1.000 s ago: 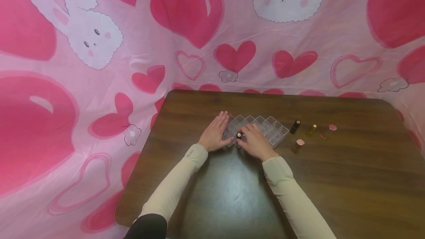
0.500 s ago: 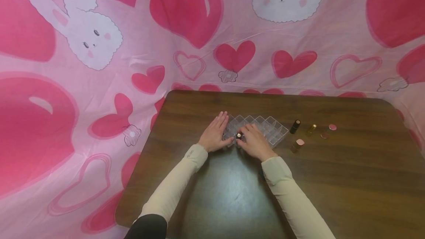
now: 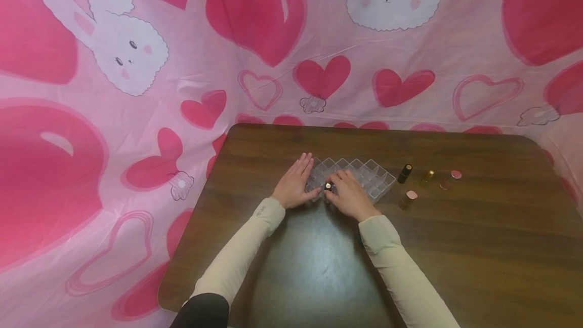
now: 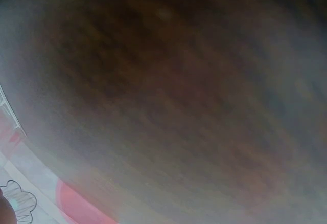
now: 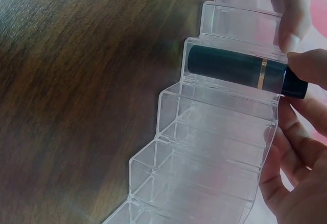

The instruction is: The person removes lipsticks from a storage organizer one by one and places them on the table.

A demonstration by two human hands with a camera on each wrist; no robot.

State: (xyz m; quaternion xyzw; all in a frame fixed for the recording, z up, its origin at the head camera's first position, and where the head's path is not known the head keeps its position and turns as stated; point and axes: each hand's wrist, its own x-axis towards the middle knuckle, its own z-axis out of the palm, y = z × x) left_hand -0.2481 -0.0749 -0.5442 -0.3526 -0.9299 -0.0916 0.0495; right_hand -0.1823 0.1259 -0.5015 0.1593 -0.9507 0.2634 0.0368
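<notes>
A clear plastic lipstick organizer (image 3: 379,178) with many diamond-shaped compartments lies on the table. In its near-side compartment stands a dark lipstick tube (image 5: 225,66) with a gold band; its top end sticks out above the rim. My right hand (image 3: 351,194) pinches that top end between thumb and fingers. My left hand (image 3: 292,185) rests along the organizer's left side, fingers straight and thumb stretched toward the near edge. In the right wrist view, the tube shows through the clear wall. Only a blurred dark surface fills most of the left wrist view.
To the right of the organizer stand a black lipstick (image 3: 404,174), a gold lipstick (image 3: 427,179), a pink-topped clear tube (image 3: 451,180) and a brown tube with a pink top (image 3: 408,199). The wooden table (image 3: 492,247) meets a pink heart-patterned cloth (image 3: 268,24) behind.
</notes>
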